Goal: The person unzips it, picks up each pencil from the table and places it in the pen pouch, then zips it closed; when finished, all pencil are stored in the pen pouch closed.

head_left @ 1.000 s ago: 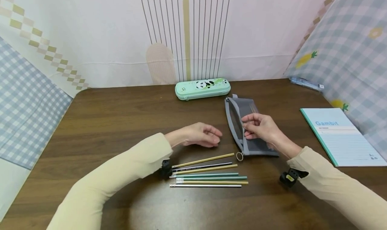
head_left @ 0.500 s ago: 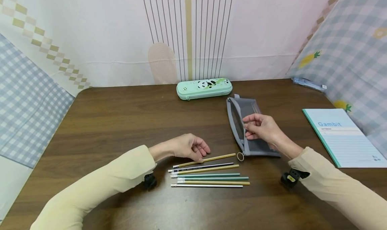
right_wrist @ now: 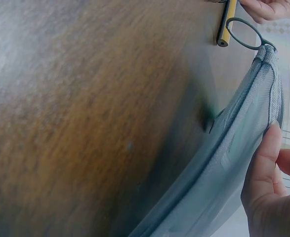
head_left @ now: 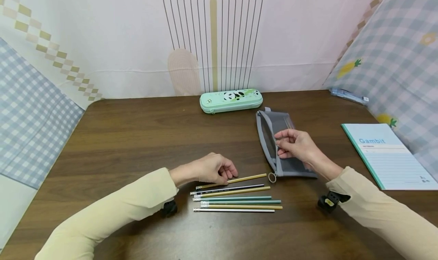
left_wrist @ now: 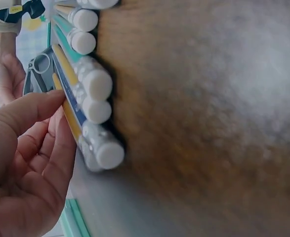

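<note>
Several pencils lie side by side on the table, including a black pencil (head_left: pixel 246 186), teal pencils and a white pencil (head_left: pixel 236 210). At the row's far side, my left hand (head_left: pixel 209 168) pinches a gold pencil (head_left: pixel 251 177) between thumb and fingers. White eraser ends (left_wrist: pixel 110 155) face the left wrist camera. My right hand (head_left: pixel 298 146) grips the zipper edge of a grey mesh pencil pouch (head_left: pixel 280 120), holding its mouth apart. A ring pull (head_left: pixel 272 177) hangs at the pouch's near corner, close to the gold pencil's tip.
Behind the pouch sits a mint panda pencil case (head_left: pixel 230 101). A notebook (head_left: pixel 390 157) marked "Gambit" lies at the right. In the back right corner rests a clear blue packet (head_left: pixel 349 95). Patterned cloths hang around the brown table (head_left: pixel 137 130).
My left hand has come away from beside the pouch, moved toward me and left, and taken hold of the far gold pencil. My right hand stays on the pouch edge.
</note>
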{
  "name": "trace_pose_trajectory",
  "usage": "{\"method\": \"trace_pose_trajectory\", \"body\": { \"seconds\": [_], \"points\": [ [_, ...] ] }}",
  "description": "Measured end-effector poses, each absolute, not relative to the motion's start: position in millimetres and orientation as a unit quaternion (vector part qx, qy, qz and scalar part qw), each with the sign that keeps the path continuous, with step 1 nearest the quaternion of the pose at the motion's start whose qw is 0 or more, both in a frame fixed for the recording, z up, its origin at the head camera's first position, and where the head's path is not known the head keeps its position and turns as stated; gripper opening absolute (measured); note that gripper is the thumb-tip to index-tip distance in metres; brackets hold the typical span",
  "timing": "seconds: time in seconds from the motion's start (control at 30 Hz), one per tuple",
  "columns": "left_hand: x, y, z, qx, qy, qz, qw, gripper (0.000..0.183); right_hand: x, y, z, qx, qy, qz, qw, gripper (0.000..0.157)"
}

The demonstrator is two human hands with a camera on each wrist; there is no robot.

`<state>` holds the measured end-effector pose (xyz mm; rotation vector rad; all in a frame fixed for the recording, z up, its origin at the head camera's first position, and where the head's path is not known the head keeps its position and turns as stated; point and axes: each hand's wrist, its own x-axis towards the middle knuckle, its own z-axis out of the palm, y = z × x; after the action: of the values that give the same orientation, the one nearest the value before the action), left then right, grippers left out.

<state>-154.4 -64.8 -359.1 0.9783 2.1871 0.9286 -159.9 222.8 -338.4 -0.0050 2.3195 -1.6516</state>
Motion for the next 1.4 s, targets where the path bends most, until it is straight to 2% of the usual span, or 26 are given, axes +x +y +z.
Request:
{"method": "trace_pose_trajectory", "body": {
  "seconds": [0.2,0.37,0.8,1.23,1.4],
  "points": [
    [-153,-64,-358,0.379,0.849,0.290,0.227,0.021,-160,223,-339,-0.003,0.805,-0.576,0.146,0.033],
    [-156,-66,-356,0.369,0.863,0.274,0.210,0.019,-160,223,-339,-0.004,0.805,-0.574,0.146,0.033],
    [-179,-67,-356,0.275,0.847,0.385,0.241,0.016,-159,222,-338,-0.002,0.803,-0.579,0.145,0.033],
    [-202,-18,-363,0.082,0.725,0.597,0.334,0.028,-159,221,-338,0.001,0.794,-0.589,0.148,0.033],
    [-208,5,-363,0.026,0.671,0.657,0.343,0.034,-159,220,-339,0.005,0.796,-0.587,0.147,0.033]
  ]
}}
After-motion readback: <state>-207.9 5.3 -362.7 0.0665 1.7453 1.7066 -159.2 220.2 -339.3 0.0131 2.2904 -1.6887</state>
